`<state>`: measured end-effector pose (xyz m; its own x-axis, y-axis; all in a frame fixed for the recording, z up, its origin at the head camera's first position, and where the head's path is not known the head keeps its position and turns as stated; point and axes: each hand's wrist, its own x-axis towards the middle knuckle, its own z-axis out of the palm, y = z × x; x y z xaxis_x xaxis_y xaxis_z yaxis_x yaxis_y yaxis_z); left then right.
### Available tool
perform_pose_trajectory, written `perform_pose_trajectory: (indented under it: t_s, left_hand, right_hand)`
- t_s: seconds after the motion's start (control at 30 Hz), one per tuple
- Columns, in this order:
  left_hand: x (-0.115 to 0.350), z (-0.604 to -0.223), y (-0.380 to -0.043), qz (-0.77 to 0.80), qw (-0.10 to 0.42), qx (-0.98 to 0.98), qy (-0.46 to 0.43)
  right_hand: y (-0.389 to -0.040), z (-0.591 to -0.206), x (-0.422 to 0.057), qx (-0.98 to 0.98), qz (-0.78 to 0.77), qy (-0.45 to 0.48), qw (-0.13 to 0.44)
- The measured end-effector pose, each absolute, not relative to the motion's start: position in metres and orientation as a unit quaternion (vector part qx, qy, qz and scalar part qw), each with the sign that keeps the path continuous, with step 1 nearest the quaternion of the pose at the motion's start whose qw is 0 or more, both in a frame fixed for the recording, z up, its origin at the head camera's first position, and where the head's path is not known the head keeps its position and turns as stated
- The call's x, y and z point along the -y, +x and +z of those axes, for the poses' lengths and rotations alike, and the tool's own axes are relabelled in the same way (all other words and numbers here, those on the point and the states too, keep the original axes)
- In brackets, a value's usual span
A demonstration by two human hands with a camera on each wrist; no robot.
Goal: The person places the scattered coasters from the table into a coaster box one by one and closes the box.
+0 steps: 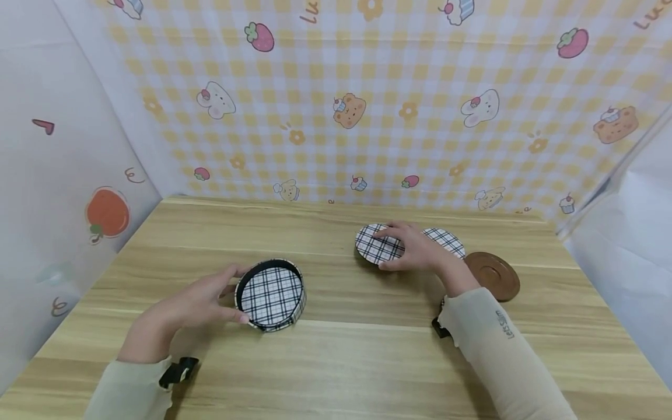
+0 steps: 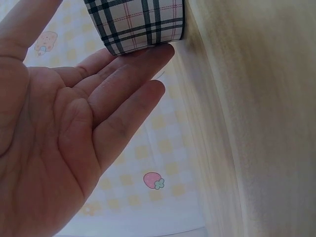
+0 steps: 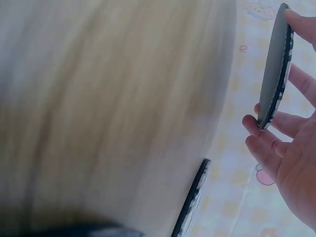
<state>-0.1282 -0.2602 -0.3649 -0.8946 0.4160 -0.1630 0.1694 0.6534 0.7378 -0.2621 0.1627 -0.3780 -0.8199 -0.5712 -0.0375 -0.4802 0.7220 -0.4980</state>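
Note:
In the head view, my left hand (image 1: pixel 202 300) holds a shallow round plaid box (image 1: pixel 270 296) by its left side, thumb at the front rim and fingers behind. Its open top shows a plaid bottom and a dark inner wall. The left wrist view has the plaid outer wall (image 2: pixel 143 22) against the fingertips. My right hand (image 1: pixel 417 248) grips a round plaid coaster (image 1: pixel 370 244) by its edges, above the table. From the right wrist, this coaster (image 3: pixel 275 71) appears thin and tilted, with a plain grey underside.
A second plaid coaster (image 1: pixel 446 240) lies behind the right hand, partly hidden. Beside it on the wooden table (image 1: pixel 336 373) is a brown round disc (image 1: pixel 493 277) with concentric rings. A yellow checked cloth (image 1: pixel 325 70) hangs along the table's back edge.

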Motion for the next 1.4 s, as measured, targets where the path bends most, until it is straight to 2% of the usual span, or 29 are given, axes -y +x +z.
perform_pose_trajectory:
  t_s: [0.5,1.0,1.4]
  left_hand:
    - [0.258,-0.361,-0.127,0.386,0.172,-0.893,0.153]
    - [0.259,-0.361,-0.128,0.392,0.174,-0.889,0.161]
    - [0.259,-0.361,-0.127,0.383,0.177,-0.894,0.150]
  right_hand:
    - [-0.241,-0.364,-0.136,-0.906,-0.242,-0.342,0.051]
    - [-0.220,-0.352,-0.094,-0.895,-0.226,-0.378,0.074]
    - [-0.210,-0.357,-0.064,-0.876,-0.220,-0.419,0.095]
